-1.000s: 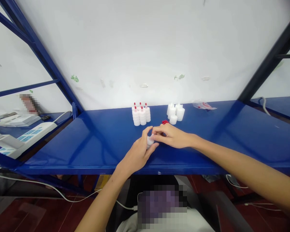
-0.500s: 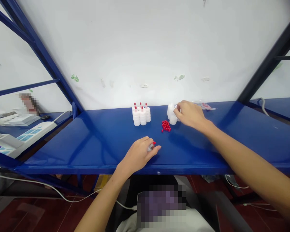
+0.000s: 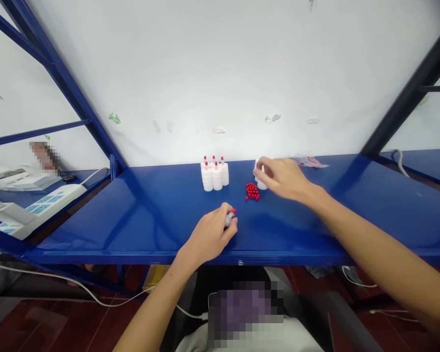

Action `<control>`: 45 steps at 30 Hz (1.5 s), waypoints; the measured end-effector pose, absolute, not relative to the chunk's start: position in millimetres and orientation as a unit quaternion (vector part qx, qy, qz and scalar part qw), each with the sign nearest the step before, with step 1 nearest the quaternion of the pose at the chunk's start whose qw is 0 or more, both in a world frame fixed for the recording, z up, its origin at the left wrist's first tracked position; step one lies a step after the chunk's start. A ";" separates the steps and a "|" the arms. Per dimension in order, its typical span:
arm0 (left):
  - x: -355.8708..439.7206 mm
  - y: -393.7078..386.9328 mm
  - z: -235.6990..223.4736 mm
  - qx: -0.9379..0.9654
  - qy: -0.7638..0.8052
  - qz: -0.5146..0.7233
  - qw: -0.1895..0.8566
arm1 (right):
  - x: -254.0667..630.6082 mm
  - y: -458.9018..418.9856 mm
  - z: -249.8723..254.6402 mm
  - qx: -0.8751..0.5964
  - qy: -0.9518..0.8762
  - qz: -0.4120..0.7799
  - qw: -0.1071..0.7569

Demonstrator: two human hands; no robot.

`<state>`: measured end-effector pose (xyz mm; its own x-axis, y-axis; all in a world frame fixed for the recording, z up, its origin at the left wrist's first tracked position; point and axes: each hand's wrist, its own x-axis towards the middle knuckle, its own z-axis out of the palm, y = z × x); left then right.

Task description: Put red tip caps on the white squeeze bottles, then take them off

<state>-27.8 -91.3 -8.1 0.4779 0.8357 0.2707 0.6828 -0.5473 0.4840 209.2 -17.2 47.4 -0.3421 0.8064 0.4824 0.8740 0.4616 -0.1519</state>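
Observation:
My left hand (image 3: 215, 230) is closed round a small white squeeze bottle (image 3: 228, 218) with a red tip cap (image 3: 234, 211), just above the front part of the table. Most of the bottle is hidden by the fingers. Farther back on the right, my right hand (image 3: 278, 177) curls its thumb and forefinger at a group of uncapped white bottles (image 3: 262, 185), hiding part of it. What lies inside that grasp cannot be made out. Left of this hand is a pile of loose red tip caps (image 3: 252, 191). Several white bottles with red caps (image 3: 216, 178) stand upright together at the back middle.
A clear plastic bag (image 3: 310, 161) lies at the back right of the blue table (image 3: 150, 210). Blue posts (image 3: 73, 93) rise at both sides. A white power strip (image 3: 51, 205) and white boxes lie on the neighbouring surface at left.
My right hand has left the bottle in my left hand, gone to the uncapped bottles, then shifted slightly left. The held bottle now shows a red cap. The pile of caps has come into full view.

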 end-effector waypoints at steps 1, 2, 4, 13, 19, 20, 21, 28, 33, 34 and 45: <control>-27.8 -90.4 -9.5 0.842 0.449 0.252 0.158 | 202.5 -25.2 47.7 -0.449 -0.858 -0.036 0.248; -27.8 -89.4 -10.9 0.841 0.448 0.259 0.158 | 194.8 -33.0 46.4 -0.393 -0.891 -0.004 0.230; -28.4 -87.6 -13.7 0.844 0.437 0.265 0.161 | 178.5 -46.3 39.9 -0.320 -0.929 0.041 0.180; -29.5 -88.7 -11.3 0.842 0.420 0.285 0.182 | 169.3 -47.1 27.0 -0.255 -0.937 0.154 0.183; -29.3 -87.8 -11.4 0.843 0.413 0.292 0.183 | 172.3 -39.5 23.9 -0.243 -0.924 0.224 0.191; -29.6 -87.5 -11.6 0.843 0.413 0.293 0.183 | 171.6 -39.4 22.8 -0.246 -0.926 0.214 0.192; -30.1 -87.2 -11.7 0.843 0.412 0.293 0.184 | 170.8 -39.6 21.9 -0.249 -0.927 0.203 0.192; -31.3 -88.7 -10.6 0.862 0.392 0.279 0.163 | 166.9 -41.4 21.6 -0.234 -0.923 0.211 0.222; -29.5 -91.4 -8.5 0.871 0.396 0.252 0.143 | 179.4 -29.8 27.5 -0.306 -0.903 0.166 0.251; -29.2 -91.6 -8.1 0.870 0.401 0.247 0.145 | 183.6 -26.4 28.8 -0.325 -0.906 0.129 0.239; -28.2 -90.5 -7.8 0.870 0.411 0.230 0.148 | 210.0 -7.0 32.3 -0.392 -0.913 0.032 0.112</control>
